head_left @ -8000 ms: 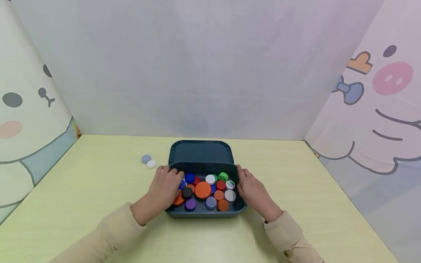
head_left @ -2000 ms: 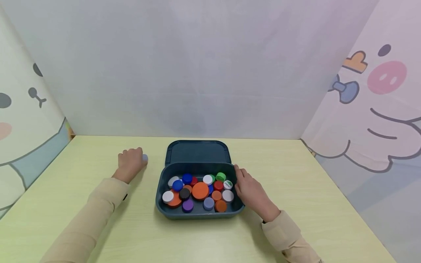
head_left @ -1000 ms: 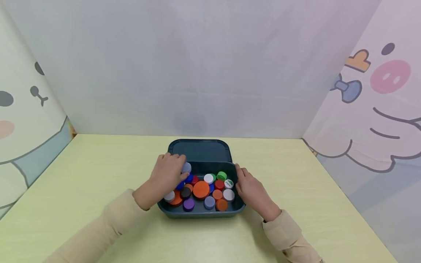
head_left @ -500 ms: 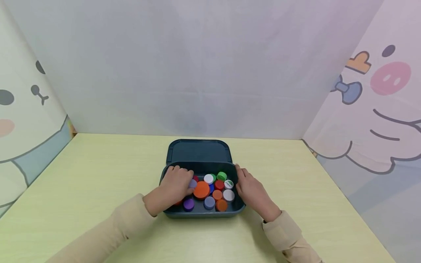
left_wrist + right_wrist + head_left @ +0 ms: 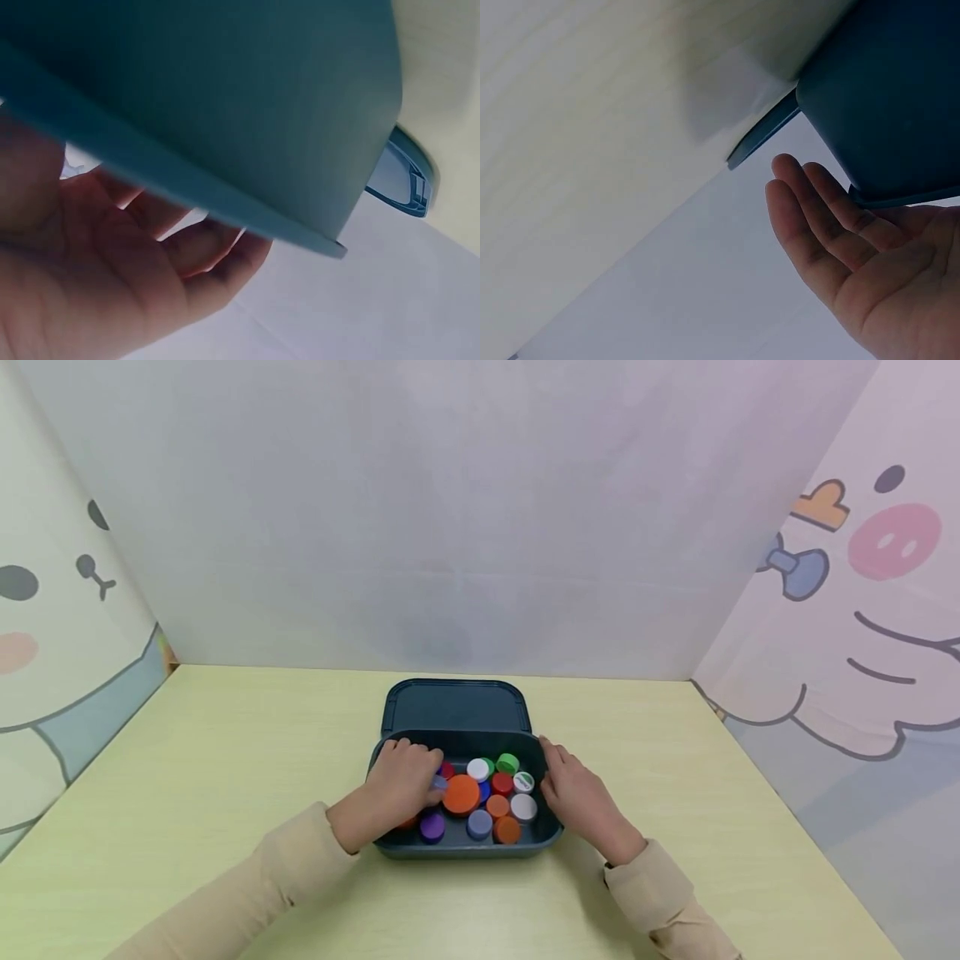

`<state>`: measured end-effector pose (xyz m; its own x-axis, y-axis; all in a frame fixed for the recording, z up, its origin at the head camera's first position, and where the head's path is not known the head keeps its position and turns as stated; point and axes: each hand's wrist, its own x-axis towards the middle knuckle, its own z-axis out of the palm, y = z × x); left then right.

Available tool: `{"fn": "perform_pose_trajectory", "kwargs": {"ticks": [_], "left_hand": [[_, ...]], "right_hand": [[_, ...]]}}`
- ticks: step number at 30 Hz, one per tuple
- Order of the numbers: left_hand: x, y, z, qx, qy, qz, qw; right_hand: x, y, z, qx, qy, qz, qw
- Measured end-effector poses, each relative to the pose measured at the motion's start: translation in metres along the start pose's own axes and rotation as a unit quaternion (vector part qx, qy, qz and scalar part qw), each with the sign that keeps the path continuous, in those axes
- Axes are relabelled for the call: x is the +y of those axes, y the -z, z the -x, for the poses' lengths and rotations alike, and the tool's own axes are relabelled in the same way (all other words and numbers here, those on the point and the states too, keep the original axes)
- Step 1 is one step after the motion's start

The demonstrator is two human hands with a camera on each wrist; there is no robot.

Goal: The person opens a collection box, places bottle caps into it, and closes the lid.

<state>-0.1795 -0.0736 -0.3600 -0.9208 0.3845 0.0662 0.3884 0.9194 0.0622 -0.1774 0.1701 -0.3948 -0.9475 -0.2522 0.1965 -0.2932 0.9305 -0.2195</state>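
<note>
A dark blue-green lidded box (image 5: 468, 850) holds several round bottle caps, among them a large orange cap (image 5: 461, 795), a purple cap (image 5: 432, 827), a white cap (image 5: 523, 808) and a green cap (image 5: 507, 764). Reaching over the box's left side, my left hand (image 5: 401, 781) pinches a light-blue cap (image 5: 438, 787) just left of the large orange one. It hides the caps beneath it. My right hand (image 5: 581, 797) rests against the box's right rim, its fingers fairly straight in the right wrist view; the thumb is hidden. The left wrist view shows the box's outer wall (image 5: 247, 112) above the curled fingers.
The box's lid (image 5: 456, 706) lies folded back behind it. All stands on a pale yellow table (image 5: 247, 752). A white cloth backdrop (image 5: 450, 527) rises at the table's far edge, with cartoon-printed panels (image 5: 885, 610) on both sides.
My left hand picked up the light-blue cap from the table at left and carried it rightward into the box; the white cap beside it also left the table. My right hand stayed at the rim.
</note>
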Motion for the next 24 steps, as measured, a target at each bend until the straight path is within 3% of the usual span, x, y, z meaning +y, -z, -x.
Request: {"fn": "perform_pose_trajectory", "kwargs": {"ticks": [6, 12, 17, 24], "left_hand": [[-0.008, 0.009, -0.004, 0.051, -0.001, 0.036, 0.9981], [-0.031, 0.023, -0.014, 0.107, 0.018, 0.094, 0.9897], [-0.058, 0.025, -0.027, 0.086, 0.066, 0.133, 0.9852], [-0.094, 0.005, -0.046, 0.020, 0.120, 0.150, 0.9811]], "right_hand": [[0.002, -0.001, -0.001, -0.008, -0.006, -0.004, 1.000], [0.000, 0.004, 0.000, -0.010, -0.005, 0.003, 1.000], [-0.001, 0.005, -0.001, -0.008, -0.001, 0.005, 1.000], [0.001, 0.003, -0.001, -0.005, -0.004, -0.005, 1.000]]}}
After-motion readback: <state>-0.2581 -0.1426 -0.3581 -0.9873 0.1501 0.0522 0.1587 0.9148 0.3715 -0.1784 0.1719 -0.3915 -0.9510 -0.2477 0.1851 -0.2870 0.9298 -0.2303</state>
